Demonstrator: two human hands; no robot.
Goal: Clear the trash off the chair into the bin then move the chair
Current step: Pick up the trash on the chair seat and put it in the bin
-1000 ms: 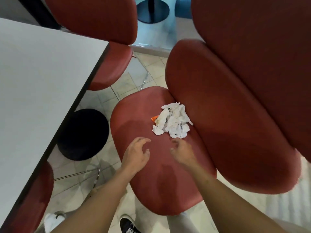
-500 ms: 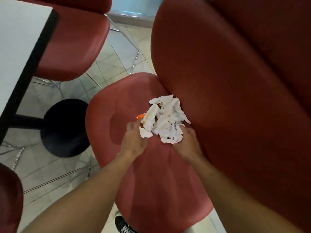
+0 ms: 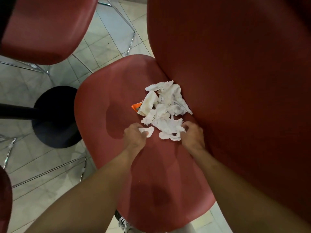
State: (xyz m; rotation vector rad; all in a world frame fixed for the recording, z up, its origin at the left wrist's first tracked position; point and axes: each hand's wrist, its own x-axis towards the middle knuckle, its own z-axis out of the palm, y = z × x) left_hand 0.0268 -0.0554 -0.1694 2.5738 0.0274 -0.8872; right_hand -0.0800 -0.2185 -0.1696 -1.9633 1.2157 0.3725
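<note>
White crumpled tissue scraps (image 3: pixel 165 108) on the red moulded chair seat (image 3: pixel 107 98): you are gathering them, left hand (image 3: pixel 134 137) pinching one scrap, right hand (image 3: pixel 191 134) curling around the pile's edge; next, scoop everything together.

The orange wrapper (image 3: pixel 136 107) lies mostly buried under the crumpled napkins (image 3: pixel 165 109), beyond the fingers (image 3: pixel 140 130) of the left hand (image 3: pixel 133 137). Both hands' fingertips curl out of sight into the paper. The chair backrest (image 3: pixel 235 81) runs off the frame's top and right.
</note>
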